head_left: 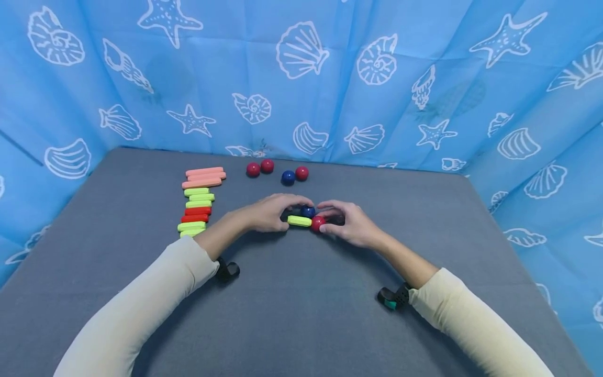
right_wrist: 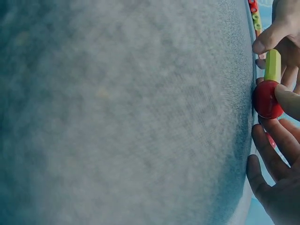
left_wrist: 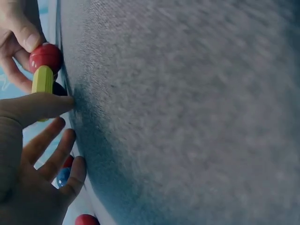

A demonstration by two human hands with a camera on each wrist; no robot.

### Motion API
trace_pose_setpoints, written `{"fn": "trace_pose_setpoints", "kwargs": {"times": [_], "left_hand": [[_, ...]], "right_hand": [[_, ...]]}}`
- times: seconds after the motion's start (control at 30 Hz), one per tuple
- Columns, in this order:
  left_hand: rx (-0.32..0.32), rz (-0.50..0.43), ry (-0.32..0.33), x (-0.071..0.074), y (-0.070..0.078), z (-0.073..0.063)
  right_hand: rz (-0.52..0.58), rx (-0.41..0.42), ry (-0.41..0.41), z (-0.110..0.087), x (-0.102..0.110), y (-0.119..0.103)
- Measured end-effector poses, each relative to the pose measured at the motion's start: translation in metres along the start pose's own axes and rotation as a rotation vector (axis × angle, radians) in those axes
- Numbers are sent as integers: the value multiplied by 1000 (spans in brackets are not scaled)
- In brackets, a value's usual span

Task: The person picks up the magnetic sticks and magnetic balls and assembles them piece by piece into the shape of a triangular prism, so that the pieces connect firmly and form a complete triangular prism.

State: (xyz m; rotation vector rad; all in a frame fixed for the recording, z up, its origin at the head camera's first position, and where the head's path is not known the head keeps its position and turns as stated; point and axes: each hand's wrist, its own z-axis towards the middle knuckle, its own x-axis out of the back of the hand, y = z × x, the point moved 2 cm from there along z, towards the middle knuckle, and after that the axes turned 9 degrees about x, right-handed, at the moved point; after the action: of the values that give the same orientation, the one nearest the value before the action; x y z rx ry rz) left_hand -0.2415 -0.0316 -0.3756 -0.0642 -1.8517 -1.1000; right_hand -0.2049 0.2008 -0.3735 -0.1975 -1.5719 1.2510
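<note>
My left hand point(head_left: 271, 212) is curved loosely around the left side of a small group of pieces. Its thumb lies by the near end of a yellow-green stick point(head_left: 299, 221), and its index finger reaches over a dark blue ball point(head_left: 308, 211). Whether that finger touches the ball cannot be seen. A red ball point(head_left: 317, 224) meets the stick's right end, and my right hand point(head_left: 350, 224) holds it between thumb and fingers. The right wrist view shows this red ball point(right_wrist: 267, 100) under the right thumb. Behind it, the blue ball is mostly hidden in the left wrist view.
Pink, yellow-green and red sticks lie in a column point(head_left: 198, 204) at the left, partly behind my left forearm. Toward the back are red balls point(head_left: 253, 169) and another blue ball point(head_left: 288, 177). A blue shell-patterned curtain point(head_left: 301, 104) borders the grey tabletop point(head_left: 306, 314).
</note>
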Motion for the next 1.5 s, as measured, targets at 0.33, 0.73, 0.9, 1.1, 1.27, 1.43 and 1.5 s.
{"fn": "trace_pose_setpoints", "kwargs": {"times": [0.33,0.73,0.9,1.1,1.27,1.43,1.5], "left_hand": [[27,-109,-10,4,-4,-9],[15,66,77,8,-12,-20],[37,23,108,9,-18,-33],[39,-33,151,7,-21,-38],[49,-45,150,5,-20,-37],[57,-56,144,5,-20,-36],[62,-65,146,6,-20,-34]], "right_hand": [[26,-15,-14,-1,0,0],[3,-20,3,-1,0,-2],[-22,-25,11,0,1,-3],[-44,-10,13,0,2,-3],[-47,-1,4,-1,0,-3],[-26,33,-34,1,1,-3],[-1,54,-64,1,2,-2]]}}
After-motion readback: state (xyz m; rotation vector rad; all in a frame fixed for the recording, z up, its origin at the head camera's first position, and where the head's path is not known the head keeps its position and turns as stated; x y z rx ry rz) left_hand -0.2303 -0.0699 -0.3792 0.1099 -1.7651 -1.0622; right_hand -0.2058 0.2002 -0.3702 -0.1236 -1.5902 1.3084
